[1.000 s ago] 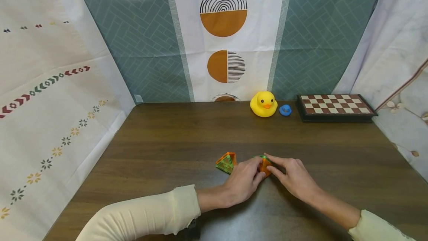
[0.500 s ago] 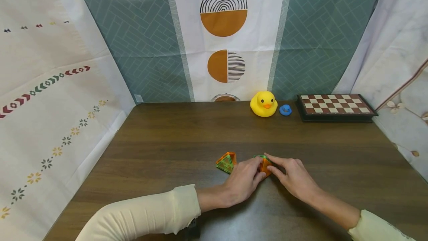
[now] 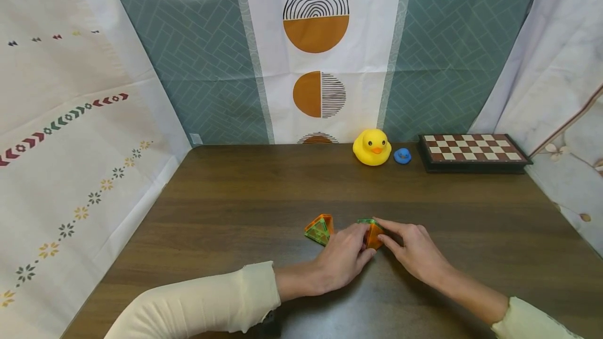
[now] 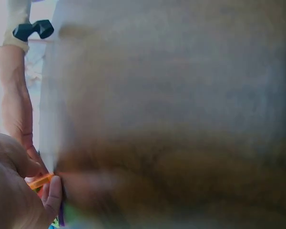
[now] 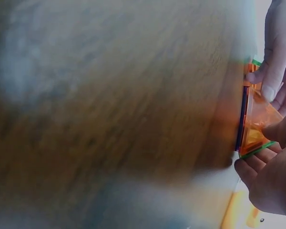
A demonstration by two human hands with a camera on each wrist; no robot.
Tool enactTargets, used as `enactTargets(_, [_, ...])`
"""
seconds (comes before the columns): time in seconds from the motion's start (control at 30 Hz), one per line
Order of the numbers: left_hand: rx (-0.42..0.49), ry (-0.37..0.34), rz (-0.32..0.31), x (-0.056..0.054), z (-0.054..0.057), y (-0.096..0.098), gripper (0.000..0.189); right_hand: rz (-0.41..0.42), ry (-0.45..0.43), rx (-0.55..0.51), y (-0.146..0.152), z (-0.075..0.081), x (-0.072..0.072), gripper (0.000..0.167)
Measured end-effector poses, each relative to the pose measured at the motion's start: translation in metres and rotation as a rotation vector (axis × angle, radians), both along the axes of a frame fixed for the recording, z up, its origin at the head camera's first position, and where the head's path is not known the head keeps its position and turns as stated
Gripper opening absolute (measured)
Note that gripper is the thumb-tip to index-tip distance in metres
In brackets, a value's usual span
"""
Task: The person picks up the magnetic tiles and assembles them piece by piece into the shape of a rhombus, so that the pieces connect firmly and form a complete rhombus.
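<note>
A small pyramid of see-through triangular magnetic tiles [image 3: 373, 237], orange with green edges, stands on the table between both hands. My left hand [image 3: 340, 259] holds its left side, its fingertips and thumb on the tiles. From the right, my right hand [image 3: 416, 251] pinches it, with the thumb on an orange face [image 5: 257, 112] and the fingers behind the green edge. A dark purple edge shows along the base in the right wrist view. Just left of my left hand sits another orange and green tile pyramid [image 3: 319, 230], partly hidden by that hand.
At the back of the brown wooden table [image 3: 226, 198] stand a yellow rubber duck [image 3: 372, 147], a small blue duck [image 3: 402, 156] and a checkered game board [image 3: 473, 151]. Patterned cloths [image 3: 212, 51] hang behind and at both sides.
My left thumb has slid slightly down, off the front of the orange face, showing more of it. Both hands otherwise keep their places at the pyramid.
</note>
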State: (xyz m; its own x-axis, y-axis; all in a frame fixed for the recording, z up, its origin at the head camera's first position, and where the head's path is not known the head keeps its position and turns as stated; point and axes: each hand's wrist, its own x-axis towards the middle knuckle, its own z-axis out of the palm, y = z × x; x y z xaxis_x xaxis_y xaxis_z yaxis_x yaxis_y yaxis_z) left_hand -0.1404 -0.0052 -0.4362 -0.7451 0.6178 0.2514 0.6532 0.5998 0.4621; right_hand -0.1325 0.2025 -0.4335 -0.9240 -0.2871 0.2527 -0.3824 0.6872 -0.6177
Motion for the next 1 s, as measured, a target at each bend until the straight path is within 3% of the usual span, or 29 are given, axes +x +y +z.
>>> enactTargets(0.23, [-0.045,-0.036,0.0,0.009,0.005,-0.007,0.05,-0.003,-0.008,0.003,0.002,-0.002,0.001,0.04])
enactTargets(0.43, [-0.042,-0.042,-0.009,0.012,0.015,-0.02,0.051,0.009,-0.018,0.008,0.002,-0.002,0.0,0.042])
enactTargets(0.57, [-0.007,-0.009,-0.059,0.01,0.025,-0.033,0.046,0.023,-0.034,0.005,0.003,-0.001,0.0,0.046])
enactTargets(0.67, [0.02,0.067,-0.15,0.003,0.032,-0.046,0.044,0.032,-0.045,-0.002,0.004,-0.001,0.0,0.048])
enactTargets(0.8, [0.029,0.227,-0.25,-0.012,0.037,-0.065,0.048,0.039,-0.048,-0.009,0.004,-0.001,-0.001,0.048])
enactTargets(0.87, [0.033,0.298,-0.258,-0.02,0.037,-0.074,0.054,0.041,-0.049,-0.01,0.004,-0.001,-0.002,0.048])
enactTargets(1.0, [0.048,0.355,-0.235,-0.034,0.035,-0.092,0.072,0.034,-0.057,-0.016,0.005,-0.001,-0.003,0.047])
